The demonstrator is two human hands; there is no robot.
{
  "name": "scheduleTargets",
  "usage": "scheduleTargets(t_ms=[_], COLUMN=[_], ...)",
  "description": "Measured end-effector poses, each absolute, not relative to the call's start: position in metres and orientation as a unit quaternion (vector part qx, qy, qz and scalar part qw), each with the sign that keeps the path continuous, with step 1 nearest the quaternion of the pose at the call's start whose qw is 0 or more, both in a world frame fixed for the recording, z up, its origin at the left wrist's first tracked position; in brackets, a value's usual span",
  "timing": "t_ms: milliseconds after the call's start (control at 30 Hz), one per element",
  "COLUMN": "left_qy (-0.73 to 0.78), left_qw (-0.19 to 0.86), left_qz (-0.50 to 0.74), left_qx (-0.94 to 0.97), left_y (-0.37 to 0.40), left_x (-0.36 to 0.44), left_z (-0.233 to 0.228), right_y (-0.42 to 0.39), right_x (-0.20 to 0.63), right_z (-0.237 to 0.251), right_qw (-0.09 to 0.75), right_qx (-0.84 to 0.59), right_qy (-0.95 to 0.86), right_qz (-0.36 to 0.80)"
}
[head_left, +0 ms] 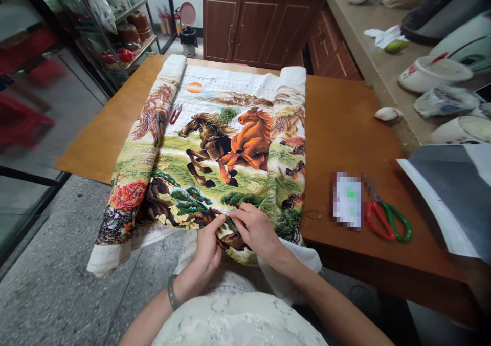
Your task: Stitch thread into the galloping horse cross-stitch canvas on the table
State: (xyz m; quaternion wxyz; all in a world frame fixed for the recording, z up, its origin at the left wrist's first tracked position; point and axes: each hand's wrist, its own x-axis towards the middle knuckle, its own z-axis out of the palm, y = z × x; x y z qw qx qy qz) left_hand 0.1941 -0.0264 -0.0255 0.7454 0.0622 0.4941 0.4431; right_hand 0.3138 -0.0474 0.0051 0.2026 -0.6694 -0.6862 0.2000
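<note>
A large cross-stitch cloth with horses, a sun and a green landscape lies over the table, and its near edge hangs down toward my lap. My left hand grips that near edge, thumb on top and fingers underneath. Just right of it, my right hand has thumb and forefinger pinched together at the cloth's surface; whatever sits between them is too small to make out. A tangle of green thread rests on the stitched horses. Small red-handled thread snips lie on the cloth's upper left part.
Both sides of the cloth are rolled up. On the brown table, to the right, are red-and-green-handled scissors and a blurred-out white item. A counter with bowls runs along the right. Shelves stand at the back left.
</note>
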Motion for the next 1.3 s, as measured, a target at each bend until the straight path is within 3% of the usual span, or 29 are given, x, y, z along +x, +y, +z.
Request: scheduleTargets(t_ms=[567,1300], left_qy=[0.51,0.503], left_qw=[0.735,0.736], left_qz=[0.441,0.451], left_qx=[0.065,0.054], left_y=[-0.0261,-0.0261], left_x=[0.1938,0.1935], left_z=[-0.0249,-0.0233], right_y=[-0.0446,-0.0435], right_x=[0.3167,0.3151], right_z=[0.0115,0.0123], right_qw=[0.258,0.232], right_qx=[-0.67,-0.655], right_qy=[-0.662,-0.686], right_qz=[0.216,0.215])
